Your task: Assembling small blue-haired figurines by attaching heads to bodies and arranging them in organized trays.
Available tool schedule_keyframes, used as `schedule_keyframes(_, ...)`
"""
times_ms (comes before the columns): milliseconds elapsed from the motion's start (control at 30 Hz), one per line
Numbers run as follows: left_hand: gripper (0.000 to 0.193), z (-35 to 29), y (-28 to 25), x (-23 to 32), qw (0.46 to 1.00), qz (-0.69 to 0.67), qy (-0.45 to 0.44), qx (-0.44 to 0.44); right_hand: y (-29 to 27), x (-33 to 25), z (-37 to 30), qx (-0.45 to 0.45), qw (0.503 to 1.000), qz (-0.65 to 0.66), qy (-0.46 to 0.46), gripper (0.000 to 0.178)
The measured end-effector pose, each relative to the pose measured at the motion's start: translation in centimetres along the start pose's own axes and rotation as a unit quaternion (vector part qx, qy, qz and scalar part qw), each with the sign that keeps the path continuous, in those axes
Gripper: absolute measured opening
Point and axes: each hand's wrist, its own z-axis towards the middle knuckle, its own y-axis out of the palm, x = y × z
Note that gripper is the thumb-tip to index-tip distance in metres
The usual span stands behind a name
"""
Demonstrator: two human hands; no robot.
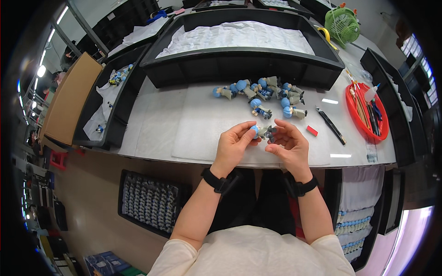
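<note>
A small figurine with a blue head and a greyish body lies sideways over the table's near edge. My left hand pinches it at the head between thumb and fingers. Beside the figurine's lower end is my right hand, fingers curved and thumb held apart; whether a fingertip touches the figurine is hard to see. Just beyond both hands, several similar blue-headed figurines lie in a loose group on the white table. A small red block rests to the right, near a black pen-like craft knife.
A large black tray lined with white cloth stands behind the figurines. Black trays flank the table. At right sit a red basket of brushes and a green fan. A tray of figurines is below the table.
</note>
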Motion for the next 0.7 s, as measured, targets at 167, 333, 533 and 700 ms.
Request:
schedule_keyframes(167, 0.026, -0.2, 0.0, 0.1, 1.0, -0.019, 0.01, 0.002, 0.1, 0.0, -0.2, -0.003, 1.0, -0.016, 0.005, 0.052)
schedule_keyframes(333, 0.026, -0.2, 0.1, -0.4, 0.997, -0.039, 0.068, -0.015, -0.3, -0.1, -0.1, 0.005, 0.993, -0.114, 0.0, 0.041)
schedule_keyframes(533, 0.023, -0.1, -0.2, -0.1, 0.998, -0.042, 0.042, 0.028, 0.1, 0.2, 0.5, -0.006, 1.0, 0.007, 0.023, 0.03)
schedule_keyframes(700, 0.028, 0.7, 0.0, -0.2, 0.998, -0.055, -0.013, 0.024, -0.8, -0.2, 0.1, -0.019, 0.999, -0.015, 0.036, 0.032)
